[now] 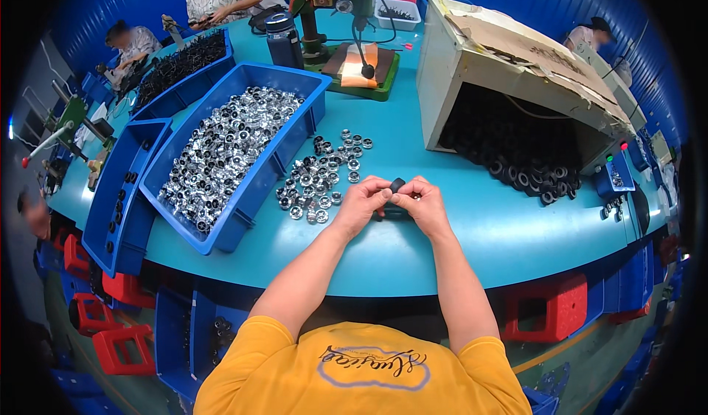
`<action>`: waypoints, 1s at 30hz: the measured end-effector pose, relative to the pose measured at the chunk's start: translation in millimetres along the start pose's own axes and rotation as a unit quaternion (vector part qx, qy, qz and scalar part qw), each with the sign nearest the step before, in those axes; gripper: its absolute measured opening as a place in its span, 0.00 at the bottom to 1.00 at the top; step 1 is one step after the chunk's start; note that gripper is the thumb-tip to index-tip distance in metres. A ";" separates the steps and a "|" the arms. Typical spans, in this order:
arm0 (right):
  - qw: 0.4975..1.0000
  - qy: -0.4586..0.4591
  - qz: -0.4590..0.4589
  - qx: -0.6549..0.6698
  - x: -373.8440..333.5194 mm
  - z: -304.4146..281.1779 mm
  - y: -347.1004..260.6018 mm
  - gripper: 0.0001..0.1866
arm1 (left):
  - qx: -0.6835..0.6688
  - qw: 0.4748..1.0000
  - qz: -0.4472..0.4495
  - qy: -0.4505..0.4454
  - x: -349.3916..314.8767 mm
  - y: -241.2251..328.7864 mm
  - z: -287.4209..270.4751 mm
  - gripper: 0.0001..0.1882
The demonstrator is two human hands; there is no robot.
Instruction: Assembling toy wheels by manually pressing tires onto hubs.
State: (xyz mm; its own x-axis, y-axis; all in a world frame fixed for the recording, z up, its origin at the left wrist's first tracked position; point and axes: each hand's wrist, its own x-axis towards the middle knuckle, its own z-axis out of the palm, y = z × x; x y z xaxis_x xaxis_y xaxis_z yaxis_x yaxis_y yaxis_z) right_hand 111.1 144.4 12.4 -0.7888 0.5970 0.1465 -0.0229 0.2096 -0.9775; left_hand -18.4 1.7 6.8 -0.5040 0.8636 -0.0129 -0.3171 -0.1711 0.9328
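Observation:
Just above the table, my left hand and my right hand meet with thumbs and fingers closed on a small black rubber ring. My fingers cover much of it, so whether anything sits inside cannot be seen. Left of my hands lies a loose group of shiny silver hubs with dark centres. More such hubs heap up in a large blue bin beyond them. On the right, black rubber rings spill from the opening of a box onto the tabletop.
A narrow blue bin with a few black pieces overhangs the table's left edge. A dark bottle and a green press stand at the back. Red stools sit below the table. Co-workers are seated across.

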 end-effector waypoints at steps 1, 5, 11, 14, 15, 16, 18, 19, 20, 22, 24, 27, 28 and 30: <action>0.999 0.004 -0.024 -0.025 -0.5 1.2 -1.8 0.09 | 0.002 1.000 0.004 0.003 0.2 -1.9 -1.8 0.09; 0.997 0.047 -0.049 -0.044 -3.7 15.6 -11.2 0.09 | -0.048 0.998 -0.002 0.028 3.3 -16.2 -12.7 0.08; 0.975 -0.016 0.090 0.201 -4.2 11.0 0.4 0.08 | -0.039 0.999 0.029 0.014 0.5 -5.5 -6.4 0.08; 0.927 -0.066 0.163 0.332 -4.3 5.1 4.1 0.08 | 0.036 0.998 0.059 -0.001 -0.6 9.5 0.6 0.09; 0.927 -0.068 0.163 0.332 -5.2 6.2 6.2 0.09 | 0.059 0.996 0.064 0.002 -1.9 10.5 0.9 0.09; 0.927 -0.070 0.163 0.331 -5.6 6.5 7.8 0.09 | 0.081 0.994 0.070 0.006 -2.4 11.4 1.6 0.09; 0.945 -0.055 0.154 0.285 -5.7 8.8 9.0 0.10 | 0.113 0.990 0.078 0.025 -1.7 6.1 0.9 0.09; 0.954 -0.049 0.147 0.257 -4.9 9.4 8.4 0.10 | 0.131 0.987 0.084 0.035 -0.8 3.8 0.1 0.09; 0.964 -0.042 0.138 0.222 -4.8 8.8 7.1 0.10 | 0.151 0.983 0.091 0.044 -0.4 -0.4 -1.0 0.09; 0.979 -0.033 0.112 0.164 -4.5 9.2 3.5 0.11 | 0.180 0.977 0.101 0.060 -1.4 -1.7 -0.3 0.09; 0.984 -0.032 0.099 0.143 -5.0 10.4 1.1 0.11 | 0.197 0.971 0.112 0.069 -2.9 -0.9 1.6 0.09; 0.964 -0.059 0.135 0.222 -5.1 8.5 7.7 0.12 | 0.222 0.961 0.149 0.065 -3.8 2.8 4.7 0.07; 0.948 -0.074 0.154 0.267 -4.2 7.5 10.8 0.12 | 0.226 0.958 0.164 0.061 -3.5 3.4 4.9 0.07; 0.911 -0.112 0.182 0.353 -2.0 2.6 11.6 0.13 | 0.197 0.965 0.167 0.047 -2.4 2.2 4.2 0.07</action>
State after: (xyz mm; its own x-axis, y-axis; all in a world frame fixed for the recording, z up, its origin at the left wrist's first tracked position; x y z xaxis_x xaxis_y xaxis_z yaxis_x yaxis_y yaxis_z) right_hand 110.8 143.6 0.3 -0.9270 0.3373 -0.1637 -0.0621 -0.5687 -0.8202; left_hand -14.5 1.3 10.5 -0.6023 0.7414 0.2960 0.1965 -0.2217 0.9551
